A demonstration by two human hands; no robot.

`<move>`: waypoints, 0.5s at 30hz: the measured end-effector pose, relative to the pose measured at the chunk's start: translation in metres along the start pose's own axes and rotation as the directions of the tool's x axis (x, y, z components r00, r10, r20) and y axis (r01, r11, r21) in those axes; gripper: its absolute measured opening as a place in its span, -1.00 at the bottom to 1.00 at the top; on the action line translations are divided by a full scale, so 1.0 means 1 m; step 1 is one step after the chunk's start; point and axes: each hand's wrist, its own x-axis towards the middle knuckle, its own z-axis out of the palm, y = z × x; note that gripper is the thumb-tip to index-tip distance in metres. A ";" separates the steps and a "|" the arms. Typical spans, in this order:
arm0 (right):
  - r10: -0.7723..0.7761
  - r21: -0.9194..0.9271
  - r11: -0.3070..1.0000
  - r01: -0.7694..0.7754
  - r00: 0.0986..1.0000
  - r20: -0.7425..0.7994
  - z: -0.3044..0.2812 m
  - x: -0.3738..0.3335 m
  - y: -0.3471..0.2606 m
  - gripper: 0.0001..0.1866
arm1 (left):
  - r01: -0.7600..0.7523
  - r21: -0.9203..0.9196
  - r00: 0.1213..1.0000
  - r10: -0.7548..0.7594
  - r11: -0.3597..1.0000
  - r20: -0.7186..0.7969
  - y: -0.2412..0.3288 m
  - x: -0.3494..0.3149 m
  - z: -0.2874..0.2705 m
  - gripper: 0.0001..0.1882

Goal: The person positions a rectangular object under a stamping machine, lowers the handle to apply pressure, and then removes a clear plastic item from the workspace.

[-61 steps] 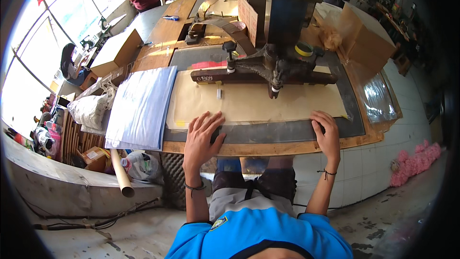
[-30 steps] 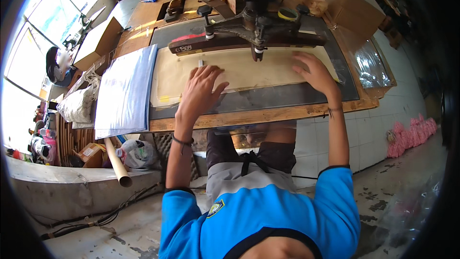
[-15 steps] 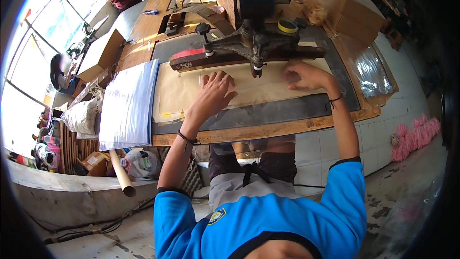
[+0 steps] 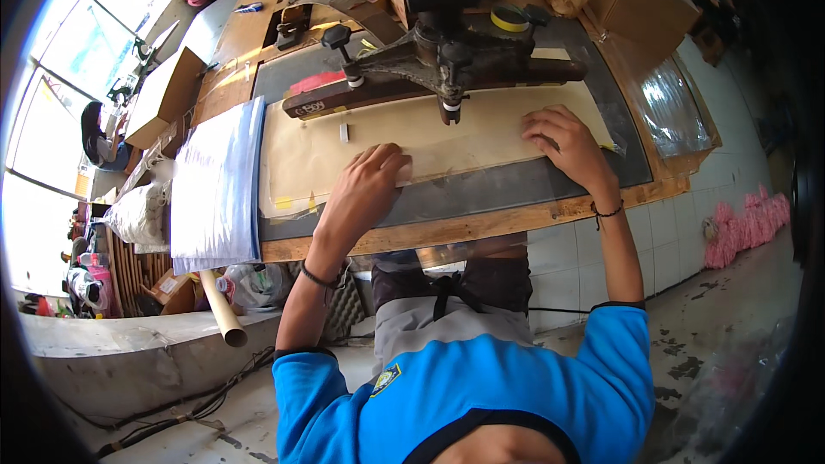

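Observation:
My left hand (image 4: 365,193) is over the near left part of a wide cream sheet (image 4: 309,146), its fingers bent together. Farther right, my right hand (image 4: 571,146) has its fingers curled in toward the thumb. A thin clear plastic sheet (image 4: 468,157) spans the space between them, and both hands seem to grip it; its edges are hard to make out. The cream sheet lies on a dark mat (image 4: 516,193). Beyond my hands, a dark metal bar (image 4: 387,96) on a black cast bracket (image 4: 430,56) crosses the far side. A small whitish piece (image 4: 345,131) lies before the bar.
Bluish translucent sheets (image 4: 215,193) are stacked at the table's left edge. A roll of tape (image 4: 510,19) sits behind the bracket. On the right are a cardboard box (image 4: 632,4) and clear plastic packets (image 4: 670,116). Pink bundles (image 4: 746,228) lie on the floor.
Both hands have come nearer to me, and the left fingers have drawn together from a spread pose. The small whitish piece now shows on the cream sheet. My view has shifted slightly.

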 end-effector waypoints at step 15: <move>-0.024 -0.098 0.994 0.051 0.965 0.260 0.039 0.003 -0.060 -0.32 | 0.009 -0.015 0.998 -0.008 1.000 0.055 0.014 -0.010 0.020 -0.42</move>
